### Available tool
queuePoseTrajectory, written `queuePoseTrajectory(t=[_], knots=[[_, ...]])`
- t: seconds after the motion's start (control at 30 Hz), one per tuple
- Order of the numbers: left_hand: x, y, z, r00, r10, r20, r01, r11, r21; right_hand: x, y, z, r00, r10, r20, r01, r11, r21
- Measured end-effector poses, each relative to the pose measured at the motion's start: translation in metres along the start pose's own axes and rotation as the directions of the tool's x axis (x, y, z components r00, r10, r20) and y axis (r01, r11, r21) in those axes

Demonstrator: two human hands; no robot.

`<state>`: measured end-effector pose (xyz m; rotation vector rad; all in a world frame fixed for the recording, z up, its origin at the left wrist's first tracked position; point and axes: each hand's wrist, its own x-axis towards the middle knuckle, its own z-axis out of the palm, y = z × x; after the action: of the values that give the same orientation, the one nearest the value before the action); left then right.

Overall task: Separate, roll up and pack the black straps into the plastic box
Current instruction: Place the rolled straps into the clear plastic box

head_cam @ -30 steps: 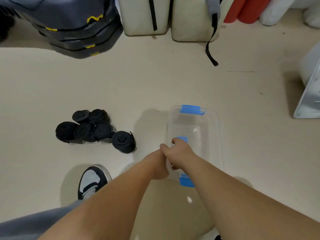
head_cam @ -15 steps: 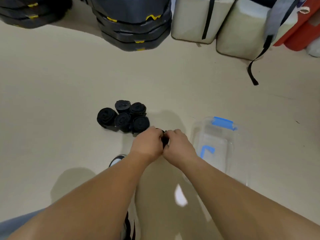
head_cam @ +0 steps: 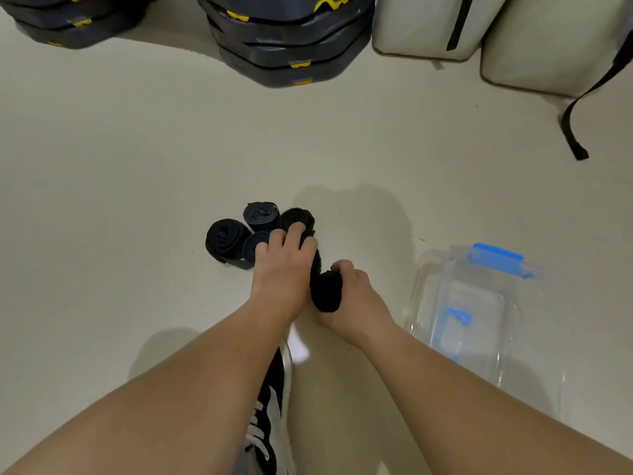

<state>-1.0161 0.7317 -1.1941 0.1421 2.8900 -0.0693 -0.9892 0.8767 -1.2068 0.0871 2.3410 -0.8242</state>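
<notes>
Several rolled black straps [head_cam: 227,240] lie clustered on the beige floor at the centre. My left hand [head_cam: 281,265] reaches over the cluster, its fingers curled round one roll [head_cam: 297,217] at the cluster's right side. My right hand [head_cam: 349,296] grips another rolled black strap [head_cam: 327,291] just right of my left hand, near the floor. The clear plastic box [head_cam: 479,317] with blue latches stands on the floor to the right, nothing visible inside it.
Stacked dark cases with yellow marks [head_cam: 287,36] and two pale bags [head_cam: 428,25] line the far side. A loose black strap [head_cam: 575,132] trails from the right bag. My shoe [head_cam: 270,416] is between my forearms.
Both hands moved from the box's near end to the strap cluster. My right hand took hold of one roll, and my left hand reached further onto the cluster.
</notes>
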Motion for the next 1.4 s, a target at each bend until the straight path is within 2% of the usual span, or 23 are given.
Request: queuePoseTrajectory(t=[0.17, 0.23, 0.33, 0.4, 0.47, 0.63, 0.73, 0.8, 0.9, 1.0, 1.1, 1.17, 1.23, 1.3, 1.37, 1.4], knots=[[-0.004, 0.004, 0.010, 0.995, 0.095, -0.033, -0.095, 0.995, -0.011, -0.003, 0.003, -0.004, 0.999, 0.036, -0.006, -0.036, 0.997, 0.064], [-0.003, 0.004, 0.012, 0.994, 0.092, -0.057, -0.095, 0.994, -0.053, -0.012, 0.004, -0.013, 0.998, 0.063, -0.031, -0.059, 0.992, 0.110], [0.000, 0.011, 0.004, 0.995, 0.076, 0.062, -0.068, 0.990, -0.120, -0.030, -0.002, -0.038, 0.995, 0.060, -0.082, -0.044, 0.982, 0.183], [0.003, 0.021, -0.015, 0.988, 0.032, 0.149, 0.001, 0.976, -0.218, -0.043, -0.008, -0.062, 0.993, 0.040, -0.114, -0.016, 0.978, 0.210], [0.007, 0.029, -0.037, 0.988, 0.001, 0.157, 0.056, 0.932, -0.358, -0.057, -0.011, -0.089, 0.987, 0.022, -0.160, 0.013, 0.977, 0.215], [0.012, 0.068, -0.106, 0.998, -0.044, 0.034, 0.056, 0.821, -0.568, -0.099, 0.014, -0.162, 0.963, 0.053, -0.265, 0.020, 0.965, 0.263], [0.006, 0.105, -0.148, 0.999, -0.041, 0.004, 0.031, 0.698, -0.716, -0.119, 0.044, -0.191, 0.961, 0.091, -0.260, -0.049, 0.986, 0.161], [0.000, 0.133, -0.164, 0.999, 0.032, 0.032, 0.003, 0.652, -0.758, -0.131, 0.064, -0.197, 0.957, 0.120, -0.265, -0.104, 0.992, 0.074], [-0.007, 0.170, -0.168, 0.981, 0.174, 0.088, -0.053, 0.670, -0.741, -0.138, 0.092, -0.193, 0.945, 0.123, -0.302, -0.118, 0.992, 0.035], [-0.004, 0.189, -0.156, 0.971, 0.196, 0.140, -0.033, 0.685, -0.728, -0.137, 0.118, -0.189, 0.939, 0.163, -0.302, -0.170, 0.985, 0.001], [0.005, 0.198, -0.142, 0.953, 0.224, 0.205, -0.016, 0.710, -0.704, -0.126, 0.139, -0.182, 0.908, 0.238, -0.345, -0.215, 0.971, 0.104], [0.010, 0.203, -0.135, 0.927, 0.282, 0.249, -0.047, 0.743, -0.667, -0.116, 0.146, -0.177, 0.892, 0.225, -0.392, -0.203, 0.974, 0.097], [0.013, 0.206, -0.127, 0.888, 0.361, 0.284, -0.118, 0.776, -0.619, -0.104, 0.152, -0.174, 0.893, 0.192, -0.406, -0.204, 0.979, 0.015], [0.017, 0.209, -0.113, 0.844, 0.448, 0.296, -0.228, 0.798, -0.557, -0.092, 0.156, -0.171, 0.902, 0.133, -0.410, -0.217, 0.962, -0.165], [0.021, 0.215, -0.093, 0.813, 0.514, 0.272, -0.361, 0.813, -0.457, -0.084, 0.162, -0.164, 0.908, 0.091, -0.409, -0.232, 0.922, -0.309], [0.023, 0.218, -0.084, 0.808, 0.537, 0.242, -0.428, 0.818, -0.384, -0.081, 0.164, -0.160, 0.906, 0.093, -0.413, -0.242, 0.915, -0.323]])
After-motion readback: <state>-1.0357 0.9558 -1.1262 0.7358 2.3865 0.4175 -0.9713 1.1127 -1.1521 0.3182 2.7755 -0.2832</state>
